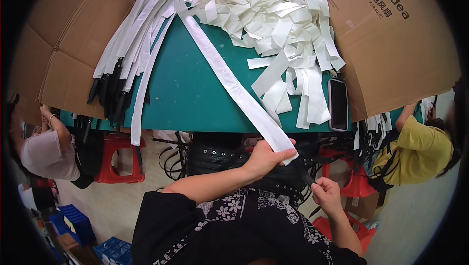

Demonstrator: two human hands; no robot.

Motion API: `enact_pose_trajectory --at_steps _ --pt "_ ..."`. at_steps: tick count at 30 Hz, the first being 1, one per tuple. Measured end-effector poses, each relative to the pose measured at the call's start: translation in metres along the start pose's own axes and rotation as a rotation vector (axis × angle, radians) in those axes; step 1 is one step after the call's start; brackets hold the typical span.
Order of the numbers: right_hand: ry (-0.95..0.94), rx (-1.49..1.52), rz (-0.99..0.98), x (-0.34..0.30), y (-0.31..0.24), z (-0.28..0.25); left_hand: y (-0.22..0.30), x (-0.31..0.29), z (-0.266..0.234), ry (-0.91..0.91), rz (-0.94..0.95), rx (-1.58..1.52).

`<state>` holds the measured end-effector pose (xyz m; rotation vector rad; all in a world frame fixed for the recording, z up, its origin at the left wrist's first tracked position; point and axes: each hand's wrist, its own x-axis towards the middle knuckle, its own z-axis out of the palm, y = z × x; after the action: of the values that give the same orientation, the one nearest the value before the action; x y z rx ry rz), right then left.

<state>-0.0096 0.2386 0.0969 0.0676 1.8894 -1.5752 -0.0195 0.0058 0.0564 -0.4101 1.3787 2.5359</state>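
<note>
A long flat white sleeve (229, 81) runs diagonally across the green table (171, 99) and over its near edge. My left hand (264, 160) is closed on the sleeve's near end, thumb on top. Just to the right and lower, my right hand (328, 196) pinches the end of a black belt (308, 179), apart from the sleeve's end. Several black belts with metal eyelets (220, 155) lie across my lap below the table edge. Whether a belt is inside the held sleeve is hidden.
White-sleeved belts with black ends (132, 45) lie at the left. A heap of loose white sleeves (273, 11) covers the far right. A phone (338, 104) lies near the right edge. Cardboard panels (395, 45) flank the table. Co-workers sit left and right near red stools (119, 160).
</note>
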Motion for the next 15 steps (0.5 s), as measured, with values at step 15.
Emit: enact_pose_trajectory --at_steps 15 --pt "-0.12 0.083 -0.018 -0.005 0.058 -0.018 -0.041 -0.02 0.016 -0.113 -0.076 0.019"
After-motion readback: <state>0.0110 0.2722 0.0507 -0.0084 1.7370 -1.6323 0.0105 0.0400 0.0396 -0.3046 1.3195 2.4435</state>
